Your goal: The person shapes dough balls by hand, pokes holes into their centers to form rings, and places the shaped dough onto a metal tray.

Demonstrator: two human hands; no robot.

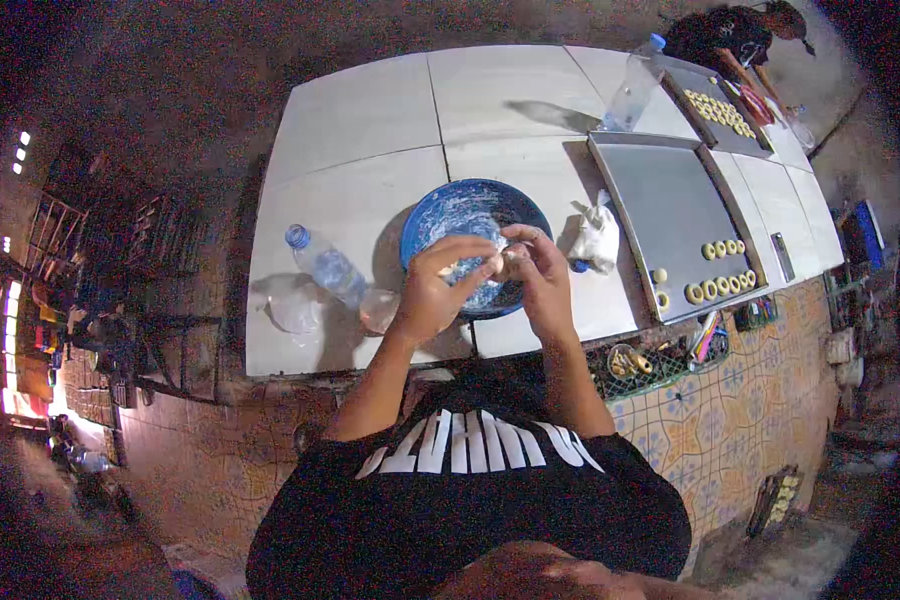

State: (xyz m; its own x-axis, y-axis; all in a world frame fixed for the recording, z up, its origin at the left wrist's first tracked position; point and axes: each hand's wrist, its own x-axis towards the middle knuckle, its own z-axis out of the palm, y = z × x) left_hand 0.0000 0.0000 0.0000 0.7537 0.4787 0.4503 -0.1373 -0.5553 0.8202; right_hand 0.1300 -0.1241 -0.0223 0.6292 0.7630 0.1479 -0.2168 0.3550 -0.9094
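Both my hands come together over a blue basin (425,212) whose inside is smeared with white dough or flour. My left hand (435,290) is closed, its thumb and fingertips pinching a small pale piece of dough (497,264). From the other side my right hand (544,285) grips the same piece, fingers curled around it. The fingers hide much of the dough, so its full shape cannot be seen. To the right lies a dark metal tray (660,185); pale dough rings (720,287) sit in rows at its near end.
Left of the basin lie a clear bottle (328,264) and a plastic bag (295,305). A white bag (597,235) is beside the tray. Farther right stand a tall bottle (632,92) and another tray (682,82) of rings, near another person (735,35). A green crate (660,372) sits below the table edge.
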